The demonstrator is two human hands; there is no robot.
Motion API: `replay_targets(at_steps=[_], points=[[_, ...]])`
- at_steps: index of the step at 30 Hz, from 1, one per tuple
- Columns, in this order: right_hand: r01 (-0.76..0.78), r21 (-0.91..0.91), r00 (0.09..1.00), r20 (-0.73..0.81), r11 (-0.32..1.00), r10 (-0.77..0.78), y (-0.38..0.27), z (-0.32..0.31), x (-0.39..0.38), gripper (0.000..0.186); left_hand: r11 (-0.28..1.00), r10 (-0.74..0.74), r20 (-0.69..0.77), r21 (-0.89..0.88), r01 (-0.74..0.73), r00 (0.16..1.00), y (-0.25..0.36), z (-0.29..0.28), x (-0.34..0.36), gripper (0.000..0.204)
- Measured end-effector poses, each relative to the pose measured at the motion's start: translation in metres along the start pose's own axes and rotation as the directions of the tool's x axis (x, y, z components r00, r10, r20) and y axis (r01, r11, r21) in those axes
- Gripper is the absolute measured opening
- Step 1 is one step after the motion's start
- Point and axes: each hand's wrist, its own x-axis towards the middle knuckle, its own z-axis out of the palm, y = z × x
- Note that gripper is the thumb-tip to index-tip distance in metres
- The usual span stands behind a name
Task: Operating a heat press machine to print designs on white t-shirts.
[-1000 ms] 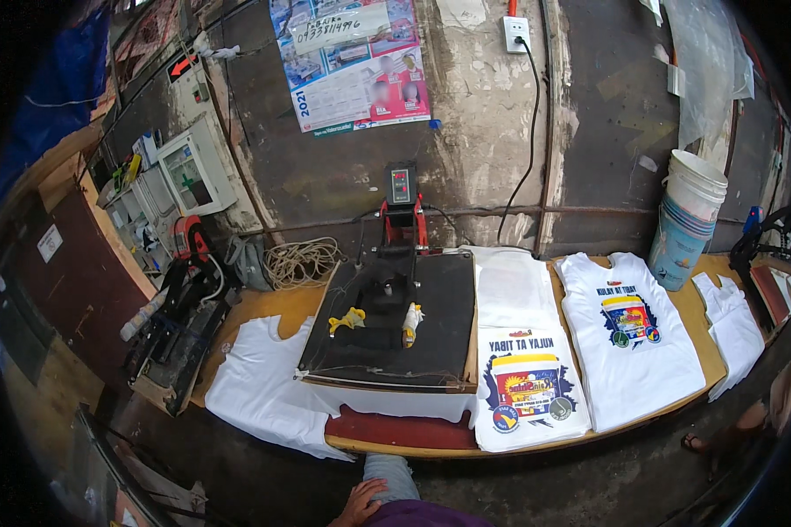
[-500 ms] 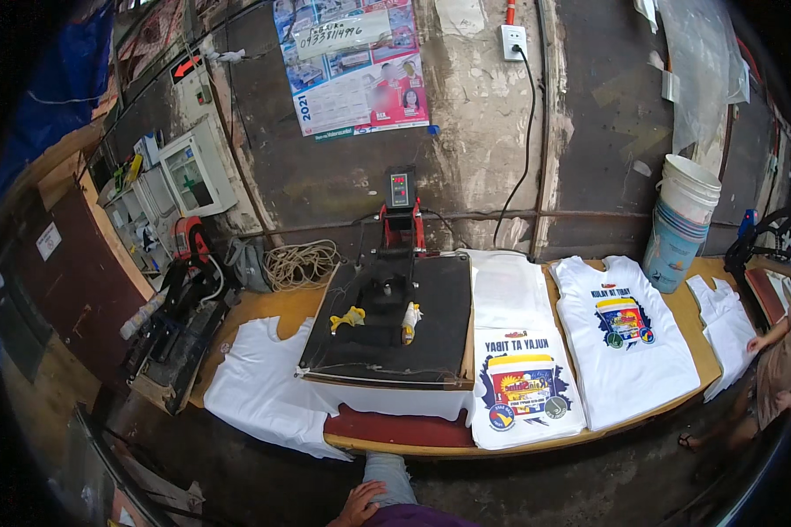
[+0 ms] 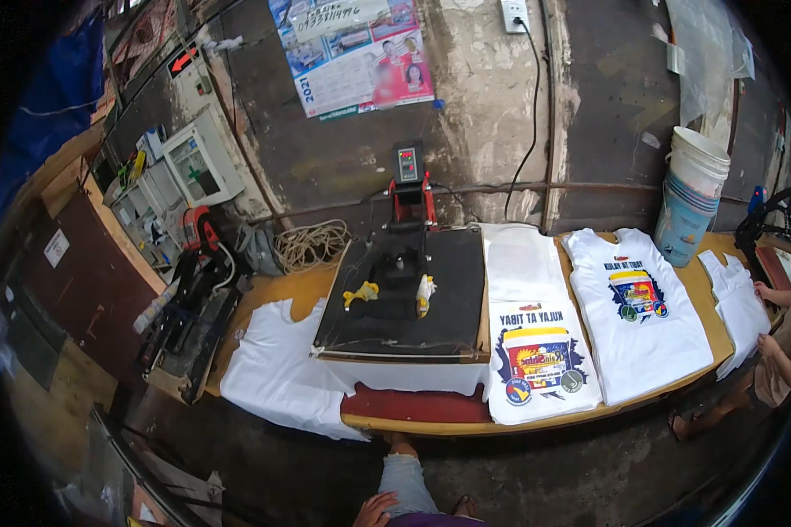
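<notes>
The heat press point(image 3: 453, 329) sits with its flat black plate lowered and level, 2 wrapped grips, 1 yellow and 1 mostly white, at the ends of its handle point(image 3: 388, 309), and white cloth point(image 3: 413, 376) hanging from under its front edge. Just left, a plain white sleeveless shirt point(image 3: 281, 373) lies face-up, its lower part draped over the table point(image 3: 707, 294) edge. To the right lie white transfer sheets point(image 3: 524, 255) bearing a mirrored, colourful bucket print, then a white sleeveless shirt with that print point(image 3: 650, 347) reading correctly, spread flat.
</notes>
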Motion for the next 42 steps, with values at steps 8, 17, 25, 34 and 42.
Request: replay_targets(at_steps=[8, 17, 25, 34, 42], points=[[0.451, 0.237, 0.892, -0.119, 0.86, -0.436, -0.074, 0.054, 0.026, 0.07, 0.993, -0.097, 0.091, -0.063, 0.103, 0.991, 0.017, -0.012, -0.029, 0.041], [0.796, 0.525, 0.192, -0.69, -0.3, -0.698, -0.373, -0.189, -0.13, 0.056, 0.976, -0.207, 0.213, -0.029, 0.217, 0.955, 0.02, -0.019, -0.042, 0.041], [0.436, 0.519, -0.103, -0.783, -0.735, -0.613, -0.406, -0.406, -0.25, 0.069, 0.883, -0.419, 0.047, -0.21, 0.419, 0.907, -0.004, 0.002, -0.072, 0.038], [0.476, 0.437, 0.257, -0.899, -0.763, -0.355, -0.434, -0.515, -0.259, 0.059, 0.686, -0.642, 0.256, -0.229, 0.691, 0.722, -0.108, 0.011, -0.062, 0.043], [0.762, 0.247, 0.276, -0.96, -0.599, -0.046, -0.474, -0.604, -0.272, 0.028, 0.831, -0.537, 0.068, -0.126, 0.541, 0.841, -0.14, -0.067, 0.056, 0.031]])
